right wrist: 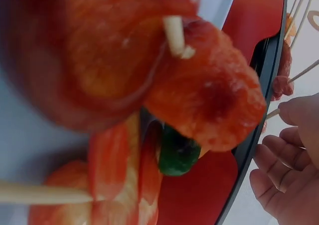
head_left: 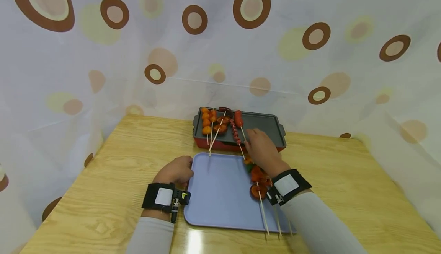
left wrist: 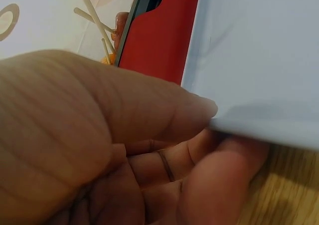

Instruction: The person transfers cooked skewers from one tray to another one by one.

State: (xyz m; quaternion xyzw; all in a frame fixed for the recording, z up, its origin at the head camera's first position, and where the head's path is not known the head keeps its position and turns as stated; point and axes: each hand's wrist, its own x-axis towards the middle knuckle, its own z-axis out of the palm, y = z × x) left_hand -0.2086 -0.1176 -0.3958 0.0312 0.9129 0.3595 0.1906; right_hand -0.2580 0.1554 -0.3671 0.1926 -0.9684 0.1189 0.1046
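My left hand pinches the left edge of a light blue tray; in the left wrist view its thumb lies on top of the rim and fingers curl beneath. Over the front edge of a dark grill pan with a red base, my right hand holds the stick of a red sausage skewer between thumb and fingers. The sausage lies in the pan. In the right wrist view, the stick's end sticks out by the thumb. Beneath my right wrist, vegetable and meat skewers lie on the tray.
Orange ball skewers, brown slice skewers and a thin red-pink skewer lie in the pan's left half, sticks over its front edge. Pan and tray stand on a wooden table before a patterned cloth.
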